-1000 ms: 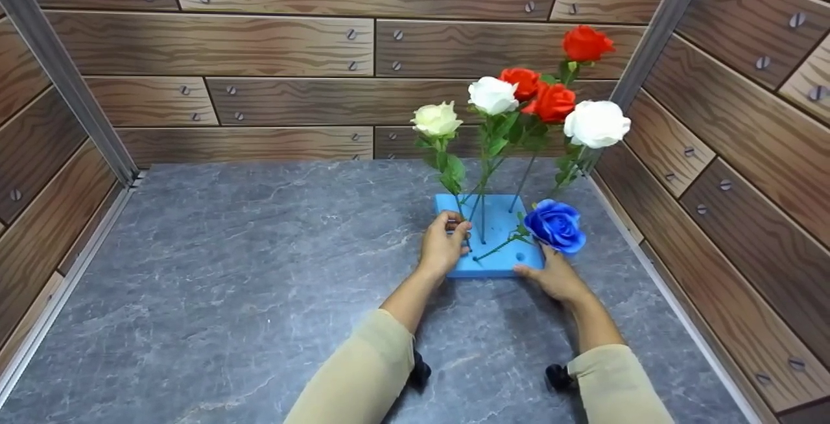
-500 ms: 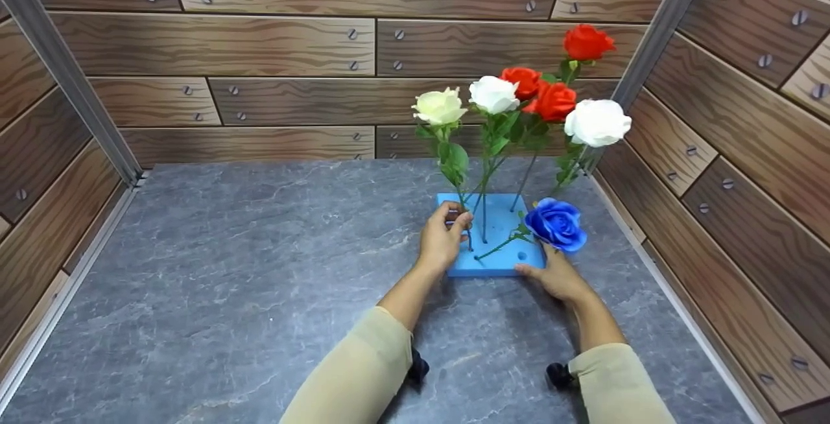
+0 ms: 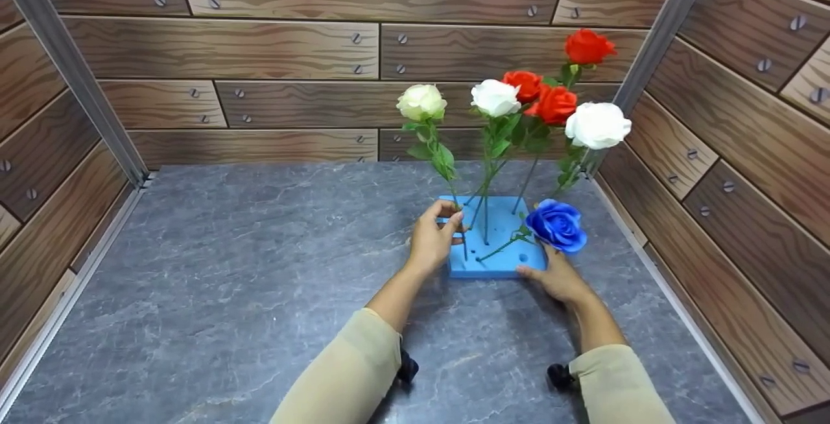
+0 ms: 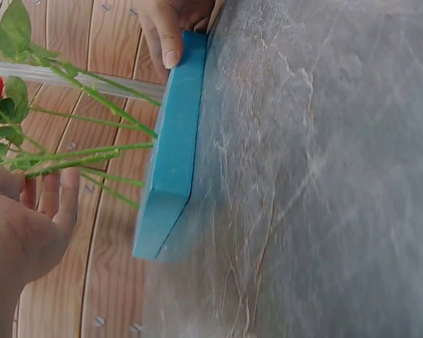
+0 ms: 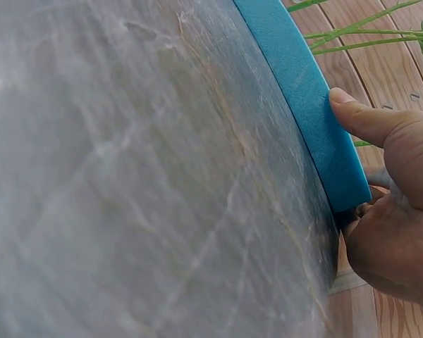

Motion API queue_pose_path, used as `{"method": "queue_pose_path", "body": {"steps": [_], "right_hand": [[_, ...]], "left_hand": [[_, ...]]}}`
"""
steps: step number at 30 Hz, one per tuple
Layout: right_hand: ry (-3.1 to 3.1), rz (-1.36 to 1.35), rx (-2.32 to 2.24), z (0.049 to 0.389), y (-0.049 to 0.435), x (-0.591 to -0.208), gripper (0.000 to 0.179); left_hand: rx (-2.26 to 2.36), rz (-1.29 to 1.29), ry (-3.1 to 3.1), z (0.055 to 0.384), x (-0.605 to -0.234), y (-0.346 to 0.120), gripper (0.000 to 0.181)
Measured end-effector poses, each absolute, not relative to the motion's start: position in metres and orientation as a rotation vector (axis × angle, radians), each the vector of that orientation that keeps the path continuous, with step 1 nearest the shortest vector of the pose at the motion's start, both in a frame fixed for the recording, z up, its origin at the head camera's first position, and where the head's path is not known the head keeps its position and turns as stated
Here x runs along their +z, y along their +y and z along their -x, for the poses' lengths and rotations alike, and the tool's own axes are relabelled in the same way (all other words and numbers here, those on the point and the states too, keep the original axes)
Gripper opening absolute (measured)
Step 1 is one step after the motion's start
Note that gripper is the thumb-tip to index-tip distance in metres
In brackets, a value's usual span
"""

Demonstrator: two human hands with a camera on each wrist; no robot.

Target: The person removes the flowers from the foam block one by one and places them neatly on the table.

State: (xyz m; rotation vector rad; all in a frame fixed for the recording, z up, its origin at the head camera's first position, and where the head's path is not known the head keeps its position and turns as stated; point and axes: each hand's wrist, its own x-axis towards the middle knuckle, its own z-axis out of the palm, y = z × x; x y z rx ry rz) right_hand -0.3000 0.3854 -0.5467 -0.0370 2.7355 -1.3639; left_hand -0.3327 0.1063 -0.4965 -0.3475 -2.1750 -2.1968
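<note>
Head view: pale rose (image 3: 422,102) in left fingers (image 3: 456,219)

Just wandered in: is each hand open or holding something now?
Left hand: holding the pale rose by its stem.
Right hand: gripping the blue block.

There are seven roses (image 3: 556,105) in all: three red roses (image 3: 589,47), two white roses (image 3: 596,126), one pale yellow rose (image 3: 421,102) on the left and one blue rose (image 3: 556,225) near on the right. I count one blue block (image 3: 504,216), one left hand (image 3: 429,239) and one right hand (image 3: 557,275). There are two tan sleeves (image 3: 347,365), two black knobs (image 3: 406,367), one gray table (image 3: 259,268), two far metal posts (image 3: 76,74) and three walls (image 3: 292,48).
</note>
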Motion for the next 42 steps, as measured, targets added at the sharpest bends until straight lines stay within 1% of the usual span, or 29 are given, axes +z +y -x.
{"method": "queue_pose_path", "body": {"steps": [5,13,21,30,42], "right_hand": [[2.726,0.009,-1.341,0.300,0.385,-0.550,0.102],[2.728,0.005,-1.339,0.301,0.385,-0.553,0.101],[2.732,-0.006,-1.315,0.301,0.387,-0.550,0.101],[2.734,0.005,-1.322,0.301,0.387,-0.549,0.103],[2.728,0.017,-1.368,0.301,0.386,-0.547,0.102]], "left_hand": [[-2.169,0.329,-2.229,0.330,-0.496,0.096,0.014],[-2.152,0.289,-2.318,0.328,-0.497,0.084,0.030],[-2.150,0.273,-2.378,0.327,-0.499,0.077,0.040],[-2.130,0.193,-2.419,0.328,-0.502,0.069,0.045],[-2.067,0.241,-2.579,0.324,-0.509,0.060,0.060]]}}
